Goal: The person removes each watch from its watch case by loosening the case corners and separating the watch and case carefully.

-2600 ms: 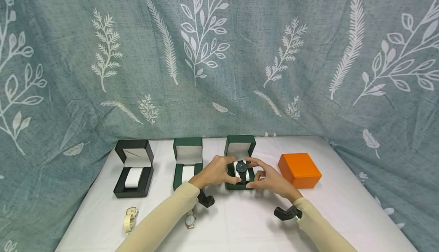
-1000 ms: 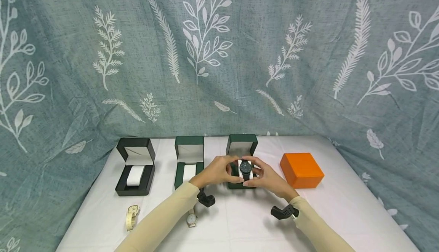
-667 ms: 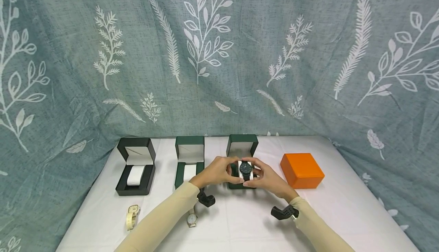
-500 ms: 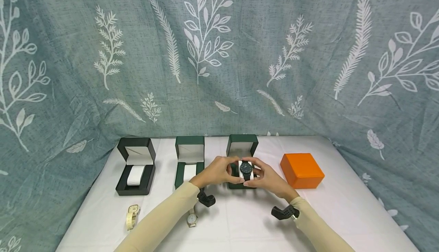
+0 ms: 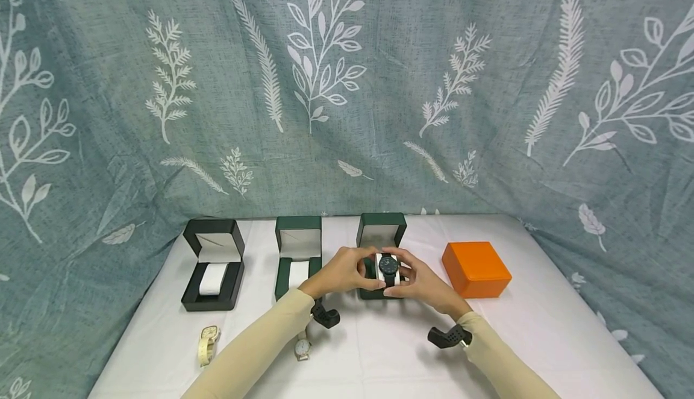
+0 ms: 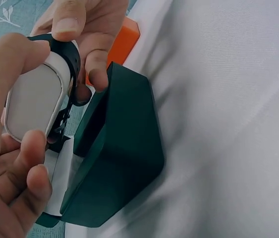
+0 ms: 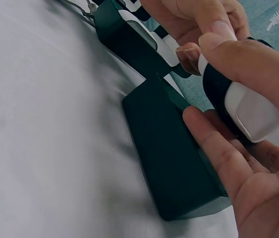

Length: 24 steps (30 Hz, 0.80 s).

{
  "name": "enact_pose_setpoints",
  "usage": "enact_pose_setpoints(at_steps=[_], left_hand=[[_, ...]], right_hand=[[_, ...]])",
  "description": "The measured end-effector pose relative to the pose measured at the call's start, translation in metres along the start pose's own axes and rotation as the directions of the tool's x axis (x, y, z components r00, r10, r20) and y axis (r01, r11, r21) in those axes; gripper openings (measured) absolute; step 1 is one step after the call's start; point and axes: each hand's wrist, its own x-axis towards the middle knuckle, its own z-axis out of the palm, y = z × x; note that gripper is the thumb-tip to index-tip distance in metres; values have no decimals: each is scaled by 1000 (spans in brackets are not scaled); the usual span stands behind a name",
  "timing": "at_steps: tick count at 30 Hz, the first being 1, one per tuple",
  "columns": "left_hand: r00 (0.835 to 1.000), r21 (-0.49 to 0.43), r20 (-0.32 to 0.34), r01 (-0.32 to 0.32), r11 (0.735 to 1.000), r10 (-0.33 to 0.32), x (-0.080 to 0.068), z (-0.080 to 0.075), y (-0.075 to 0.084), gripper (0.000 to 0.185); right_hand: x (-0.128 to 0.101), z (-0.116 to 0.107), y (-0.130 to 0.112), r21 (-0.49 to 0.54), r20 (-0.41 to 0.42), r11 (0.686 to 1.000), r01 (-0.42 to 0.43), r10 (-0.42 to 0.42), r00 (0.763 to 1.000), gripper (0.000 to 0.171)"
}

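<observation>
Both hands, left hand point(image 5: 341, 272) and right hand point(image 5: 423, 281), gripped a round black watch point(image 5: 387, 264) wrapped on a soft white pillow point(image 6: 32, 101).

Black watch point(image 5: 387, 264) on white pillow point(image 6: 34, 101), held just above, maybe touching, open green box point(image 5: 381, 237)

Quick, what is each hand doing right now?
Left hand: holding the white cushion with the black watch.
Right hand: holding the same cushion.
</observation>
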Motion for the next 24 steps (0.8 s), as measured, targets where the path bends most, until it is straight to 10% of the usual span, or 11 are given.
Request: enact_pose_setpoints(at_steps=[24], left_hand=[[1000, -3, -20, -11, 1000, 11, 0, -1, 5, 69]], right_hand=[[-1, -1, 1, -7, -53, 1000, 10, -10, 999, 79]])
